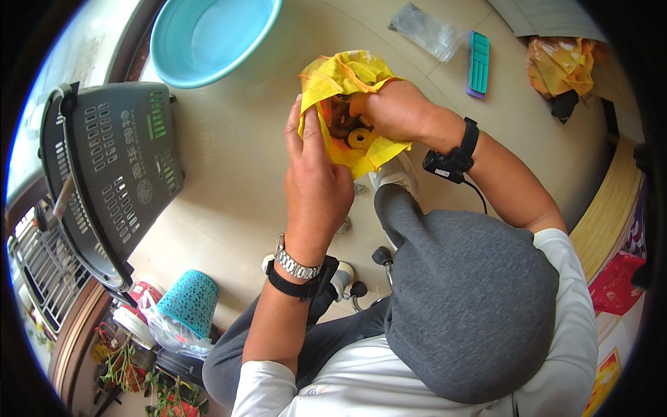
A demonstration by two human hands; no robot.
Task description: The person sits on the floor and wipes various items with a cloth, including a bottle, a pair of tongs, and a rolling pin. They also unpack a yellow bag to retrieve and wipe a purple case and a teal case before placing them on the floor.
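A yellow bag (338, 78) with orange edging is held with its mouth facing up in front of me. My left hand (318, 167) grips its left side, fingers along the outside and thumb near the lower rim. My right hand (398, 110) reaches in over the right side, its fingertips hidden inside, so what they touch cannot be told. Within the bag lie a yellow spool-like ring (359, 138) and darker brown items that are hard to make out.
A blue basin (224, 36) stands at the top left, above a grey plastic shopping basket (120, 156). A teal-and-purple tray (478, 62) and a clear plastic bag (427, 31) lie on the tiled floor. A teal perforated bin (190, 299) sits lower left.
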